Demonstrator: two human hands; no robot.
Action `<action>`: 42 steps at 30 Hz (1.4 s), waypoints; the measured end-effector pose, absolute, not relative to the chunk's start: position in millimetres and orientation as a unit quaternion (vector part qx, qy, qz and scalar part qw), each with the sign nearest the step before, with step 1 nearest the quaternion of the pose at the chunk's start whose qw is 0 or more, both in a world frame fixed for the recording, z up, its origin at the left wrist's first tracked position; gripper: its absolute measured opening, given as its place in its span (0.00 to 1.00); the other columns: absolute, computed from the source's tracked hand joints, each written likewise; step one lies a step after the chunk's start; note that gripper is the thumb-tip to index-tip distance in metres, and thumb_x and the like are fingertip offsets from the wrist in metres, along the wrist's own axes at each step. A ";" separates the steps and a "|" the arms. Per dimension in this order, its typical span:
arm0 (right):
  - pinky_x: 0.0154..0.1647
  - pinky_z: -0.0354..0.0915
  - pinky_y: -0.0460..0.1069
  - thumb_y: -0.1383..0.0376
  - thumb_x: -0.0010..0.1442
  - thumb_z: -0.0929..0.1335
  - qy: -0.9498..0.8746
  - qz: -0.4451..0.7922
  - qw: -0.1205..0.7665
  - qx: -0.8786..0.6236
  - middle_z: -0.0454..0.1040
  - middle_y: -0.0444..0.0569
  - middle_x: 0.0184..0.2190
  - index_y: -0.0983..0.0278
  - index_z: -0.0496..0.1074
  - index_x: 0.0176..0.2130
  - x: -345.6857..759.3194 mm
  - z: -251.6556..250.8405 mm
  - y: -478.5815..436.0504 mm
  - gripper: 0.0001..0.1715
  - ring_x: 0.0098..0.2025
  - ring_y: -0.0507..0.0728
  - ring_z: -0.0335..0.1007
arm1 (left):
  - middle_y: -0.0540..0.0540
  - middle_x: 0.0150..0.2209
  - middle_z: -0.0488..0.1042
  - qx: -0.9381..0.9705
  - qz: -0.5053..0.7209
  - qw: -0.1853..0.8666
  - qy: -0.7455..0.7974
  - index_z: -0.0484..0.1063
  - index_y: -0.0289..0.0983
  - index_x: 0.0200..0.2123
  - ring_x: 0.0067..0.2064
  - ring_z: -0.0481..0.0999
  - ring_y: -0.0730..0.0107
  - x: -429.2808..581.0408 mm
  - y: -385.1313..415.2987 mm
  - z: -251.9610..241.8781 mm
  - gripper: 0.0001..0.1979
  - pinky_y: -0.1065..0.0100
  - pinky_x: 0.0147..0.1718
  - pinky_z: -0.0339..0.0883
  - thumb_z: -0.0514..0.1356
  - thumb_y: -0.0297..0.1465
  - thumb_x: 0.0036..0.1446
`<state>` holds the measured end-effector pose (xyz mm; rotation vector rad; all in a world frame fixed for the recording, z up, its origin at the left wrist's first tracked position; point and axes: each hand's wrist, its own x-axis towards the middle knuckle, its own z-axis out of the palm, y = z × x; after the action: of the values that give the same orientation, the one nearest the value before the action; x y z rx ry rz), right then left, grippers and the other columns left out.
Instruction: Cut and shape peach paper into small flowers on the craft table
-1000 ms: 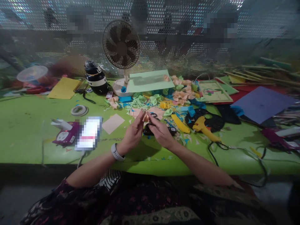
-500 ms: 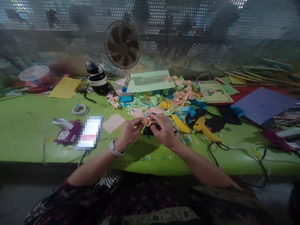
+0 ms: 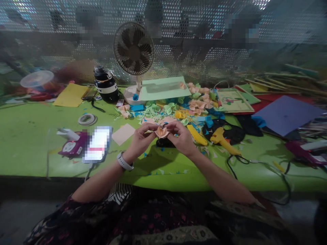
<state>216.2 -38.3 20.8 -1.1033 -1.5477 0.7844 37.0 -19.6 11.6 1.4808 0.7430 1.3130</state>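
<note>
A small peach paper flower [image 3: 161, 132] is held above the table between my two hands. Its left edge is pinched by the thumb and fingers of my left hand [image 3: 143, 137], which has a pale band on the wrist. My right hand [image 3: 182, 136] grips the flower's right edge in the same way. Just under the flower lies a black object [image 3: 165, 143], partly hidden by my hands. A flat peach paper square [image 3: 124, 134] rests left of my left hand. Right of my right hand are a yellow cutter-like tool [image 3: 197, 135] and a yellow glue gun [image 3: 224, 141].
Paper flowers and scraps [image 3: 168, 108] in several colours are heaped behind my hands. Further back stand a fan [image 3: 134, 49] and a dark bottle [image 3: 106, 86]. A phone [image 3: 97, 144], a tape roll [image 3: 87, 119] and a purple device [image 3: 73, 145] lie left. The glue gun's cord trails at right.
My right-hand fingers have shifted from over the flower to its right edge. The flower now looks wider and more spread between both hands.
</note>
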 end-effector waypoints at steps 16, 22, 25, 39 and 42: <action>0.38 0.72 0.51 0.61 0.53 0.73 -0.586 0.408 0.552 -0.431 0.76 0.44 0.31 0.59 0.72 0.36 210.6 16.3 -40.1 0.09 0.33 0.54 0.74 | 0.47 0.36 0.81 0.429 0.525 0.666 0.311 0.80 0.38 0.31 0.38 0.78 0.70 41.6 -22.5 12.5 0.11 0.66 0.42 0.73 0.74 0.33 0.43; 0.37 0.74 0.50 0.62 0.52 0.73 -0.578 0.410 0.551 -0.439 0.77 0.44 0.32 0.59 0.71 0.39 210.6 17.2 -40.5 0.14 0.34 0.53 0.75 | 0.47 0.36 0.81 0.421 0.527 0.668 0.314 0.80 0.37 0.31 0.37 0.78 0.71 41.8 -22.7 12.3 0.13 0.68 0.40 0.74 0.75 0.34 0.42; 0.39 0.75 0.51 0.62 0.52 0.72 -0.583 0.409 0.546 -0.441 0.78 0.45 0.33 0.60 0.73 0.38 210.1 18.5 -41.8 0.11 0.34 0.54 0.76 | 0.47 0.35 0.81 0.422 0.526 0.666 0.318 0.80 0.38 0.31 0.37 0.79 0.70 41.7 -22.3 12.0 0.13 0.67 0.41 0.74 0.75 0.35 0.41; 0.37 0.75 0.51 0.65 0.50 0.70 -0.550 0.403 0.573 -0.455 0.78 0.44 0.29 0.60 0.76 0.31 205.5 20.5 -46.9 0.05 0.30 0.53 0.75 | 0.46 0.35 0.78 0.540 0.565 0.528 0.333 0.79 0.37 0.30 0.39 0.77 0.66 42.2 -23.4 7.5 0.08 0.66 0.38 0.74 0.70 0.34 0.48; 0.36 0.75 0.52 0.65 0.49 0.70 -0.540 0.421 0.571 -0.454 0.77 0.43 0.28 0.60 0.76 0.31 204.0 21.5 -47.5 0.05 0.29 0.53 0.75 | 0.46 0.36 0.77 0.539 0.569 0.531 0.324 0.79 0.37 0.30 0.39 0.77 0.68 42.1 -23.8 5.2 0.05 0.67 0.36 0.74 0.69 0.32 0.49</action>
<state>204.0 -47.5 21.5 -1.0645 -1.2664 0.9883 42.1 -23.8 5.2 1.2855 0.7728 1.3569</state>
